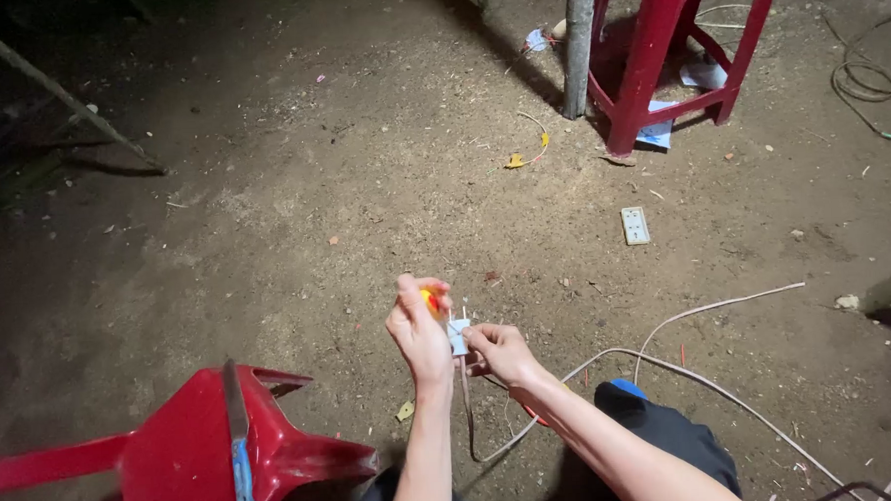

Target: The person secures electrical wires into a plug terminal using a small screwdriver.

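My left hand (419, 330) is raised over the dirt floor and closed on a small tool with a red and yellow handle (429, 300). My right hand (498, 352) sits just to its right, pinching a small white fitting (459, 337) at the end of a pale cable (667, 366). Thin bare wire ends stick up from the fitting between the two hands. The cable drops below my hands, loops, and runs off right across the ground.
A tipped red plastic stool (186, 457) with a blue-handled blade (238, 436) on it lies at lower left. Another red stool (670, 45) and a grey post (578, 43) stand at the top. A white socket plate (635, 225) and coiled wire (869, 83) lie right.
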